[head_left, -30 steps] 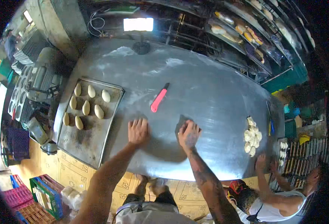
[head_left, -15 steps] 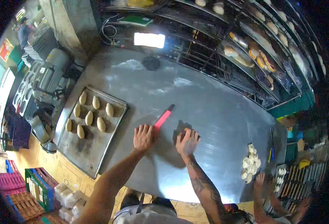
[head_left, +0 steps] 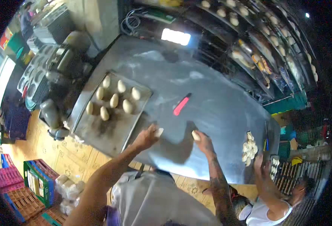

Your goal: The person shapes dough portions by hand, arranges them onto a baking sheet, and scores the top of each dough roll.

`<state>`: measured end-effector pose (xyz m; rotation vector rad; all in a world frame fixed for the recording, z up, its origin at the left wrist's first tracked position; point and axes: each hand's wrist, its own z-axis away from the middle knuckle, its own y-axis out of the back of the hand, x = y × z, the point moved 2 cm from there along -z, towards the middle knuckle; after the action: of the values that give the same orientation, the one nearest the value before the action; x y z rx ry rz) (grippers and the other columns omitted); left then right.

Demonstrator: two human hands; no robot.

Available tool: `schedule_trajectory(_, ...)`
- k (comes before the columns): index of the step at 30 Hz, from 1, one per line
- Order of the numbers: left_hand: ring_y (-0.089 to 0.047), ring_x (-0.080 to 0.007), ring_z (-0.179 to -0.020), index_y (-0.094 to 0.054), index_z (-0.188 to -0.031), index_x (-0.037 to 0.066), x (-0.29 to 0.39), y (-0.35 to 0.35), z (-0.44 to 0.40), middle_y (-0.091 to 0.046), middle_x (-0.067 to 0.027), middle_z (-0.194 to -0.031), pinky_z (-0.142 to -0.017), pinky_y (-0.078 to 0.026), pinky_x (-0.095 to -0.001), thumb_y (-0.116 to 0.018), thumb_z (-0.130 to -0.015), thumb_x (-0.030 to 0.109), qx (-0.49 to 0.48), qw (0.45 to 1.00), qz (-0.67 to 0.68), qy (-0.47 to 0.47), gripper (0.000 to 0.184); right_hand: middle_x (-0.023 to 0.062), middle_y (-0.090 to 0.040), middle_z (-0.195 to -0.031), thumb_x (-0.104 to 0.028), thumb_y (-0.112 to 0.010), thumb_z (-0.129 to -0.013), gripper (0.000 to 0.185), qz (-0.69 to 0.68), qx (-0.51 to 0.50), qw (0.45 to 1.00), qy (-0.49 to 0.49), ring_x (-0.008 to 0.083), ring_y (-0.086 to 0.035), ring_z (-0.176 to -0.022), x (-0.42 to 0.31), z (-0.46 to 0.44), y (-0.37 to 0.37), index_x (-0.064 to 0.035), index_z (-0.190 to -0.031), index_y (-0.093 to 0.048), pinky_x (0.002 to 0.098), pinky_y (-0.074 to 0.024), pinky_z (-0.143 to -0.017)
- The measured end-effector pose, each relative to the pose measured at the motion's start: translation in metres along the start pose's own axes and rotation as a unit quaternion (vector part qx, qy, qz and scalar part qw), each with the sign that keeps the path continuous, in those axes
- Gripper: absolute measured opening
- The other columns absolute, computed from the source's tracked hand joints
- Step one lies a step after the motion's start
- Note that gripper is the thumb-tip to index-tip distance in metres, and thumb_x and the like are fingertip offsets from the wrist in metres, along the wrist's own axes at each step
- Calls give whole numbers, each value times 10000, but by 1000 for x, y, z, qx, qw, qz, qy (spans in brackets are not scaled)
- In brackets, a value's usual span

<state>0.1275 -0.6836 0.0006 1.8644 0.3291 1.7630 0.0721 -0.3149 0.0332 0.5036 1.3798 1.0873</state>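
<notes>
Closed around a small pale piece of dough, my left hand is just right of the baking tray. My right hand pinches another piece of dough above the table's front part. Both pieces are partly covered by fingers. Beyond my hands a pink-handled tool with a dark end lies on the grey metal table. The baking tray on the left carries several oval dough pieces in its far half.
A pile of small dough pieces lies at the right, beside a co-worker's hands. Racks with bread stand along the far side. Stacked crates and wrapped bags are on the floor at left.
Both hands were flat near the table with no dough visible; now each is closed on a dough piece and nearer my body. The view has shifted, and more of the co-worker shows.
</notes>
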Motion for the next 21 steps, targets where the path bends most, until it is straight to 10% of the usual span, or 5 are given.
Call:
schedule_trajectory(5,-709,-273,-949,-618,-1355,72,-21,91,121,-650,-164,-1119,-722,-618,-381,-708,-950,83,22,977,108,182,415,120,-759,-1243,-99,-779,-920,537,-196,-40,975,-98,226,-725,-1117,-137,34,-90,-52,-1427,-607,373,-572,-949)
schedule_trajectory(7,-696,-220,-901,-654,-1311,61,-110,82,158,-657,-111,-1086,-705,-601,-369,-800,-898,72,129,901,361,202,438,150,-752,-1262,-116,-776,-931,523,-157,-65,984,-56,254,-738,-1110,-205,33,-124,-57,-1427,-621,380,-579,-949)
schedule_trajectory(9,-698,-202,-860,-687,-1282,60,-84,154,183,-666,-99,-1101,-696,-586,-371,-839,-869,73,249,958,26,138,440,144,-752,-1194,-97,-798,-905,527,-225,-50,973,-10,241,-723,-1074,-269,15,-150,-42,-1404,-637,380,-551,-959)
schedule_trajectory(12,-700,-404,-923,-754,-1206,59,-62,223,175,-702,-218,-1119,-832,-562,-477,-779,-909,197,269,929,65,245,329,166,-717,-1196,-141,-774,-927,546,-153,17,987,56,339,-691,-1071,-346,-27,-165,-59,-1445,-621,437,-545,-954)
schedule_trajectory(21,-679,-432,-1010,-769,-1126,41,-122,217,171,-698,-220,-1088,-878,-541,-517,-762,-912,208,222,959,-41,173,271,228,-621,-1208,-323,-790,-927,652,-20,76,995,62,430,-590,-1172,-390,-62,-174,-82,-1489,-567,479,-506,-995)
